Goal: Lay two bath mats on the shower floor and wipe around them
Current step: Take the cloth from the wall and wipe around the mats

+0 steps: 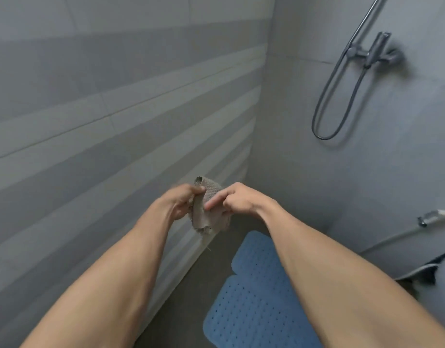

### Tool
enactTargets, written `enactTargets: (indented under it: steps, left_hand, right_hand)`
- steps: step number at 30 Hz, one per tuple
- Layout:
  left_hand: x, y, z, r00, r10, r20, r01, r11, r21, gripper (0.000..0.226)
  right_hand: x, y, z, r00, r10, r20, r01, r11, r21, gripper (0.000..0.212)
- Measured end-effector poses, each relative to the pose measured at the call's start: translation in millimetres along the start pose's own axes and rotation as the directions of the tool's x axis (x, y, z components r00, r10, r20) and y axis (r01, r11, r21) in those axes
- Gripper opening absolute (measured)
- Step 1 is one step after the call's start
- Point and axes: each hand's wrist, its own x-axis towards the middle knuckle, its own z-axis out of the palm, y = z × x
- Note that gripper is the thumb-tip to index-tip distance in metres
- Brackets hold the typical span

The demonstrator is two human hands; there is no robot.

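Observation:
Both hands hold a small grey-brown cloth [208,209] with frayed edges at chest height, in front of the tiled wall. My left hand [182,200] pinches its left side. My right hand [237,199] grips its right side with fingers curled. Below them, two blue perforated bath mats lie end to end on the dark shower floor: the far mat [254,254] and the near mat [254,317]. My right forearm covers part of both mats.
A striped grey tiled wall [91,121] runs along the left. The shower mixer [374,52] with its looped hose [326,114] hangs on the right wall. Lower right are a small tap [427,218] and a dark-edged cloth [422,272]. Bare floor [191,285] lies between wall and mats.

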Motion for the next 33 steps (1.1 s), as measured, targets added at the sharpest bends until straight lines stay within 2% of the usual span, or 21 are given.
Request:
enactTargets:
  steps: [1, 3, 5, 7, 8, 10, 12, 13, 16, 18, 22, 29, 33]
  left_hand:
    - [9, -4, 8, 0.999, 0.028, -0.031, -0.026, 0.998, 0.064, 0.01]
    - [25, -14, 21, 0.997, 0.071, 0.007, -0.071, 0.977, 0.199, 0.019]
    - [39, -27, 27, 0.992, 0.071, 0.105, -0.098, 0.953, 0.287, 0.019]
    - [58, -47, 30, 0.983, 0.049, 0.177, -0.104, 0.944, 0.314, 0.019]
    - [68, -60, 32, 0.982, 0.038, 0.185, -0.094, 0.947, 0.306, 0.019]
    - [88, -88, 34, 0.986, 0.03, 0.167, -0.07, 0.968, 0.24, 0.019]
    - [111, -123, 28, 0.996, 0.027, 0.085, -0.043, 0.982, 0.186, 0.007]
    - [124, -143, 23, 0.998, 0.017, 0.056, -0.027, 0.983, 0.18, 0.014]
    - [166, -211, 6, 0.999, -0.054, 0.005, 0.05, 0.956, 0.288, 0.067]
    - [200, -266, -3, 0.998, -0.058, -0.033, 0.066, 0.927, 0.368, 0.081]
    - [274, -379, -31, 0.99, -0.017, -0.139, 0.078, 0.891, 0.447, 0.065]
    - [395, -554, -77, 0.987, 0.036, -0.159, 0.071, 0.784, 0.617, 0.026]
    - [458, -633, -93, 0.987, 0.06, -0.152, 0.057, 0.745, 0.665, 0.006]
  right_hand:
    - [2, 15, -7, 0.997, 0.023, -0.079, -0.024, 1.0, -0.013, 0.055]
    - [10, 45, -22, 0.971, 0.059, -0.234, -0.079, 0.994, -0.079, 0.046]
    - [23, 75, -32, 0.956, 0.072, -0.283, -0.123, 0.978, -0.166, 0.057]
    - [36, 106, -29, 0.975, 0.076, -0.207, -0.125, 0.964, -0.235, 0.08]
    - [45, 121, -24, 0.987, 0.08, -0.14, -0.116, 0.956, -0.269, 0.079]
    - [63, 154, -8, 0.994, 0.1, -0.031, -0.105, 0.943, -0.315, 0.056]
    - [79, 188, 14, 0.99, 0.141, 0.008, -0.132, 0.946, -0.295, 0.028]
    - [87, 205, 26, 0.986, 0.165, 0.003, -0.159, 0.954, -0.254, 0.021]
    - [117, 264, 66, 0.975, 0.22, -0.011, -0.219, 0.965, -0.145, 0.021]
    - [141, 307, 96, 0.97, 0.241, -0.031, -0.243, 0.962, -0.126, 0.024]
    - [192, 411, 157, 0.946, 0.32, 0.045, -0.314, 0.944, -0.1, 0.038]
    - [277, 582, 261, 0.912, 0.394, 0.111, -0.397, 0.918, 0.002, 0.058]
    - [327, 665, 314, 0.909, 0.398, 0.122, -0.411, 0.906, 0.106, 0.053]
